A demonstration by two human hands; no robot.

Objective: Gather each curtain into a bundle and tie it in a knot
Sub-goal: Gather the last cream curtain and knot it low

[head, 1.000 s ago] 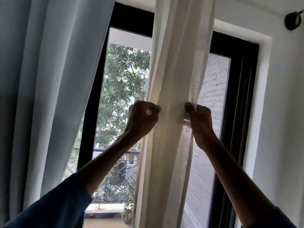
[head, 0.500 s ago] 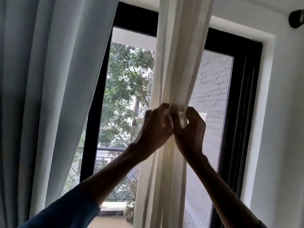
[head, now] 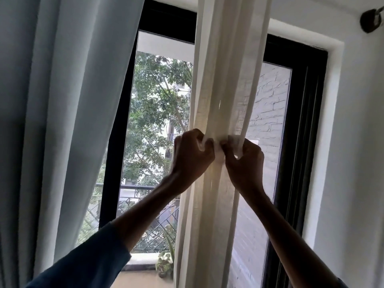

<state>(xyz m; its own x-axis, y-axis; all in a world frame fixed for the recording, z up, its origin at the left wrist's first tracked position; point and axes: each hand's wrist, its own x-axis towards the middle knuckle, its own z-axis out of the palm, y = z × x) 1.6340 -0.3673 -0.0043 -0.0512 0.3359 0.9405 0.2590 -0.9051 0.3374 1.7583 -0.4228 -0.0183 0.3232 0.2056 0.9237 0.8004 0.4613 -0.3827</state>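
A sheer cream curtain (head: 226,75) hangs down the middle of the window, pinched into a narrow bundle at about mid-height. My left hand (head: 191,156) grips its left edge, fingers curled into the cloth. My right hand (head: 245,161) grips its right edge, and the knuckles of both hands nearly touch. Below my hands the curtain falls loose and spreads wider. A thicker pale grey-blue curtain (head: 62,121) hangs at the left, untouched, its inner edge swept across the window's left side.
The black window frame (head: 299,142) stands behind the curtains, with a white wall (head: 357,163) to its right. A dark round fitting (head: 371,20) sits high on that wall. Outside are a metal railing (head: 133,188), trees and a potted plant (head: 164,265).
My hands came together from the curtain's two edges, squeezing the cream cloth into a bundle. In the last half second they shifted slightly and tightened their hold.
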